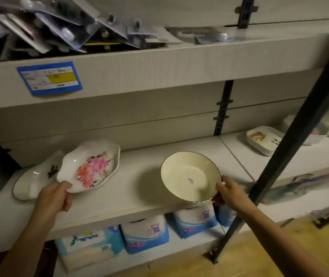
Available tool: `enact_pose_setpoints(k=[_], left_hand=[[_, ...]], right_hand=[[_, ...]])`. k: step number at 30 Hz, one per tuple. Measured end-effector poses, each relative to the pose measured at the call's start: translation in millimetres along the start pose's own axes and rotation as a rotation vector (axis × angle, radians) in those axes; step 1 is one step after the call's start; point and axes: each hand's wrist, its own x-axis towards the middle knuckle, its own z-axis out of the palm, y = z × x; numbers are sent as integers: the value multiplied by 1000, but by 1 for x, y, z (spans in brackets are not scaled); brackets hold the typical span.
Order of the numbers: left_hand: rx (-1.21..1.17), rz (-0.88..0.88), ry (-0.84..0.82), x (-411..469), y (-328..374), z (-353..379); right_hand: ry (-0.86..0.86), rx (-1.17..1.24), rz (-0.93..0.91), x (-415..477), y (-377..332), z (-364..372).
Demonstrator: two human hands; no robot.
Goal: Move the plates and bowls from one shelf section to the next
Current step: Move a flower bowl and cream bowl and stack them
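Observation:
My left hand (56, 196) grips the near rim of a scalloped white dish with pink flowers (89, 166), tilted up above the middle shelf (131, 198). Behind it at the left, a white oval dish (31, 181) lies on that shelf. My right hand (226, 193) holds the near right edge of a round cream plate with a dark rim (189, 174), lifted and tilted toward me, a small sticker at its centre. In the section to the right sits a stack of square white plates with a printed motif (263, 139).
A black slanted post (275, 166) crosses in front of the right section. A black upright (222, 108) divides the sections at the back. Blister packs (63, 29) crowd the upper shelf. Packs of soft goods (145, 234) fill the shelf below.

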Motion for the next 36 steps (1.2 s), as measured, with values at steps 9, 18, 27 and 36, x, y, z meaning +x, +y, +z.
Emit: enact_pose_setpoints(k=[9,18,27,36], left_hand=[[88,94,-247,-125,1,116],[170,147,-415,-225,-2,221],[222,148,-599,-286,24,317],[242,190,-703,-309,59,408]], right_hand=[[82,-103,-40,-51,75,-122],[234,-95,5,-100,143,-248],[380,-14,48,-118,178,-331],[505,18,90,-98,197,-395]])
